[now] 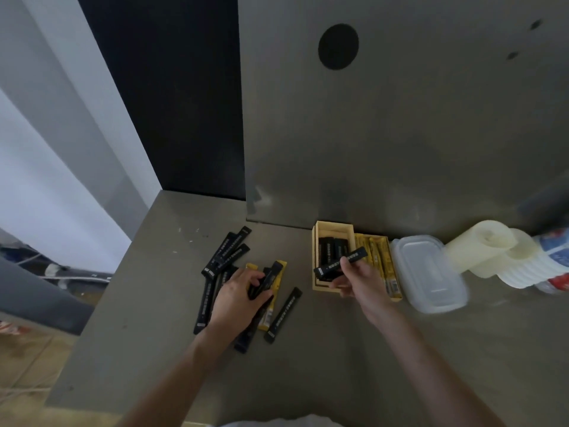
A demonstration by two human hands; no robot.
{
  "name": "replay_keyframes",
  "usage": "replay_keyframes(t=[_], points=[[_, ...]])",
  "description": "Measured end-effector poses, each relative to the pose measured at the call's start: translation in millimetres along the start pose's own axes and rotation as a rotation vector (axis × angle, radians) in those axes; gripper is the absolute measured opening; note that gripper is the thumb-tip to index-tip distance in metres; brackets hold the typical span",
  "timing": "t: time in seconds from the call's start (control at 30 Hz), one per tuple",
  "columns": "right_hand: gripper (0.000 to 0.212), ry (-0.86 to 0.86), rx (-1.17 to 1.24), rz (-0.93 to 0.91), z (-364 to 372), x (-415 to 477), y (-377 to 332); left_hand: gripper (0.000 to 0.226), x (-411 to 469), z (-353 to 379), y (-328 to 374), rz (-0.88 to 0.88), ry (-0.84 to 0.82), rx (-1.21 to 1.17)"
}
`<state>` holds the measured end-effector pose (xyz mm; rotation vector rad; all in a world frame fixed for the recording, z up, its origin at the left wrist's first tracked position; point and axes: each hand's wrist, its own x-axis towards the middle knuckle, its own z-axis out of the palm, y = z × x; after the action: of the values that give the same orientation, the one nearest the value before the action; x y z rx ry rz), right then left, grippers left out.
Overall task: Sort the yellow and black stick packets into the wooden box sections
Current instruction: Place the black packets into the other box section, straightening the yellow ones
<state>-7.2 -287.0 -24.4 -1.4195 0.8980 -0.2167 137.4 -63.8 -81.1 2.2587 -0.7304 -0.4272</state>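
Print on packets (284, 309) — illegible.

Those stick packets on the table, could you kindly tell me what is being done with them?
A person is sorting them by colour into the wooden box. The right hand holds a black packet over the left section, where black ones already lie. Yellow ones fill the right section. The left hand grips a second black packet in the loose pile on the table, mostly black with a few yellow.

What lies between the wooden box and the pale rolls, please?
In the head view, a clear lidded plastic container lies between the wooden box and the pale rolls.
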Motion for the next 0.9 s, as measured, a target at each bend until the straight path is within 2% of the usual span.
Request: replay_keyframes(t=[0.2,0.33,0.4,0.57,0.73,0.9], points=[[0.021,0.07,0.055,0.06,3,7,-7,0.03,3,-4,3,-0.026,-0.01,0.012],[0.022,0.175,-0.345,-0.126,4,17,-14,0.026,5,-6,3,-0.046,-0.033,0.012],[0.021,0.174,-0.483,-0.177,7,22,-17,0.024,5,-7,3,-0.045,-0.033,0.018],[0.021,0.155,-0.61,-0.132,13,33,-12,0.022,4,-8,3,-0.033,-0.03,0.02],[0.013,0.147,-0.797,-0.212,19,35,-9,0.021,4,-8,2,-0.046,-0.028,0.023],[0.011,0.184,-0.822,-0.246,23,36,-4,0.019,5,-7,2,-0.04,-0.026,0.004]])
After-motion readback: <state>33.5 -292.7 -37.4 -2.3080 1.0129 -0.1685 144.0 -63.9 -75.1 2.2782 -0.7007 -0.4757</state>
